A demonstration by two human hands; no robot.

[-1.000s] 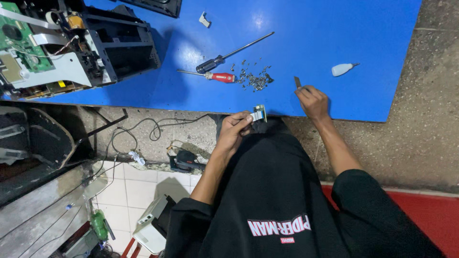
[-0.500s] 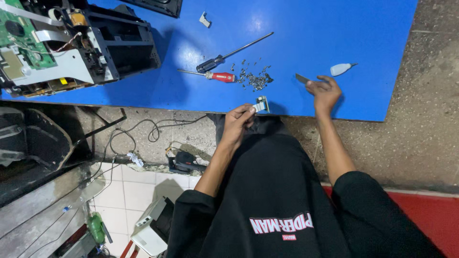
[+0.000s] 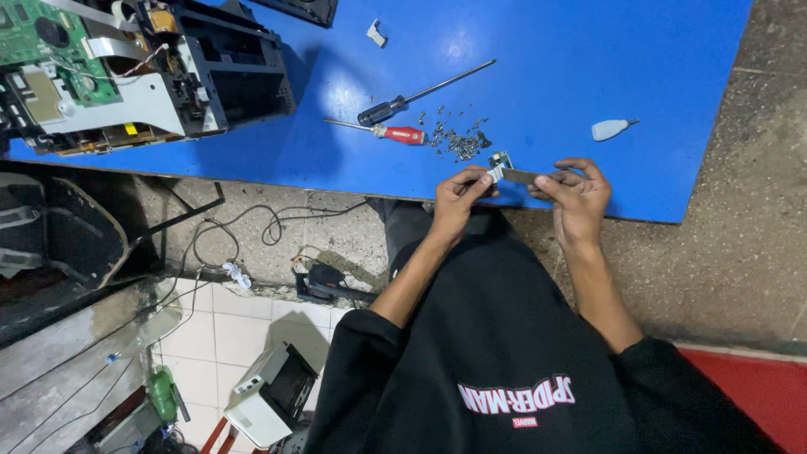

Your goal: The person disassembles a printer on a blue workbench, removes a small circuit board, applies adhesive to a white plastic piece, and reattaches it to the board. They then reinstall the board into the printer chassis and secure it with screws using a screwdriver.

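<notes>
Left hand (image 3: 458, 195) and right hand (image 3: 574, 195) are meeting at the near edge of the blue table (image 3: 588, 67), both pinching one small part (image 3: 513, 175) between them. Left fingers are closing narrow on its pale, ribbon-like end; right thumb and forefinger are gripping the darker flat end. The part is lying with its long axis left to right, bridging the gap between the hands, just over the table's near edge. Both hands are touching it, neither one nearer. Exactly what kind of part it is, too small to tell. Just beyond the hands, a scatter of small screws (image 3: 458, 139) is sitting on the table, with a red-handled screwdriver (image 3: 391, 133) and a black-handled screwdriver (image 3: 420, 92) to the left of it. A small white piece (image 3: 611, 129) is lying far right of the hands. An opened device with a green circuit board (image 3: 126, 71) is sitting at the far left.
</notes>
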